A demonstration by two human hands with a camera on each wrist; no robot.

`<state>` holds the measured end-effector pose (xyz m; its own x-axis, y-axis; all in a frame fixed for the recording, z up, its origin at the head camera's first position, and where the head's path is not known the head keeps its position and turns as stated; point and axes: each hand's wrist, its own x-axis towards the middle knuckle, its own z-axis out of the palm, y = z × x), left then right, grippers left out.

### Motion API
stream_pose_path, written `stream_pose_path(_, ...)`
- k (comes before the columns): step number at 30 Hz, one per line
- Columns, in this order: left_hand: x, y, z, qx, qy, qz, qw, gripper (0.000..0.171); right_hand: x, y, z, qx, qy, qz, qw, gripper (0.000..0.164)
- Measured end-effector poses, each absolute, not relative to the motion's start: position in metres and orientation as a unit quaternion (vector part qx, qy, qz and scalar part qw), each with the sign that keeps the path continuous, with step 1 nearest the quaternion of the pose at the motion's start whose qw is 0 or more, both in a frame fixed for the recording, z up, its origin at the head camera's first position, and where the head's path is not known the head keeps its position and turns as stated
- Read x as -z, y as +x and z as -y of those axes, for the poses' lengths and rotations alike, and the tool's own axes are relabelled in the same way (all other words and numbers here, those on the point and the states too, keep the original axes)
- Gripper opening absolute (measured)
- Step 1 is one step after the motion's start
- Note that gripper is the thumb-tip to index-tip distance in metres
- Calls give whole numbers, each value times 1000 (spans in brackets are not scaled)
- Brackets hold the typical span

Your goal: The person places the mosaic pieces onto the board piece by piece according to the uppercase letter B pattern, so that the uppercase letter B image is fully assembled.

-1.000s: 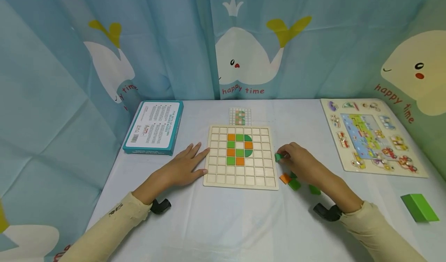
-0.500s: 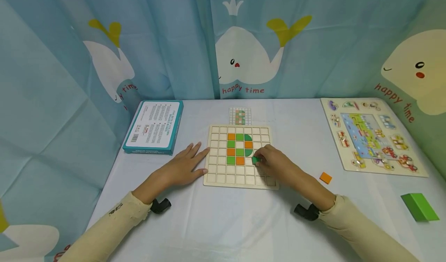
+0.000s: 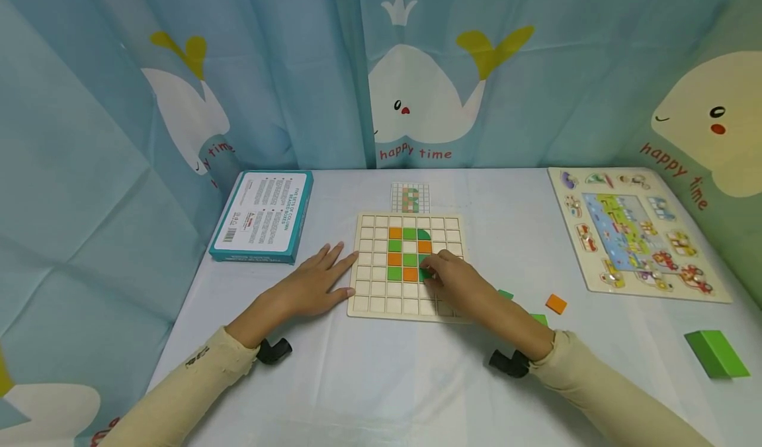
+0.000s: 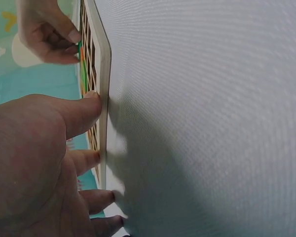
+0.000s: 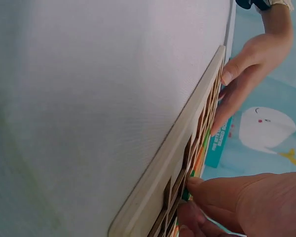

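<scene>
On the table lies a pale wooden grid board (image 3: 381, 306), with orange and green tiles set in several of its squares. My right hand (image 3: 458, 280) is over the board, its thumb and fingertips pinching a small dark green tile (image 5: 186, 194). That tile (image 3: 423, 274) is at the square just right of the lowest orange tile (image 3: 410, 274); the fingers partly cover it. My left hand (image 3: 315, 285) rests spread on the table, its thumb (image 4: 86, 111) and straight fingers touching the board's left edge.
Right of the board lie a loose orange tile (image 3: 556, 303) and green tiles (image 3: 540, 319), partly behind my right forearm. A pattern card (image 3: 411, 198) is behind the board. A teal box (image 3: 262, 219) stands left, a picture puzzle (image 3: 643, 235) and green block (image 3: 717, 354) right.
My right hand has carried the dark green tile leftward from beside the board to the square under the rounded green tile. My left hand has stayed at the board's edge.
</scene>
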<state>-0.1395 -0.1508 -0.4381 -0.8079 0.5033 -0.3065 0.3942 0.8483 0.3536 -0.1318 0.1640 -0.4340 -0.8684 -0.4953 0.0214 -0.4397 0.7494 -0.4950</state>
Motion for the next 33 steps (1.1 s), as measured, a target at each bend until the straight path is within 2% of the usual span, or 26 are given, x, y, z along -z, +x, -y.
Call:
stream_pose_path(7,438,-140,151,-141,240,-940,197,74,435,-130,-165,256,-254,-932,50,14)
stream_pose_path(16,441,-140,152,-139,244,-939,196,74,423,-127,-186,272,-240,-930,57,18)
stream_pose_path(25,439,-139,152,-133,242,-941,196,74,391,-121,-261,237,-170,-954,70,30)
stream_pose_path(33,438,-139,152,-137,241,-941,195,74,396,-101,-332,201,-97,-965,141,39)
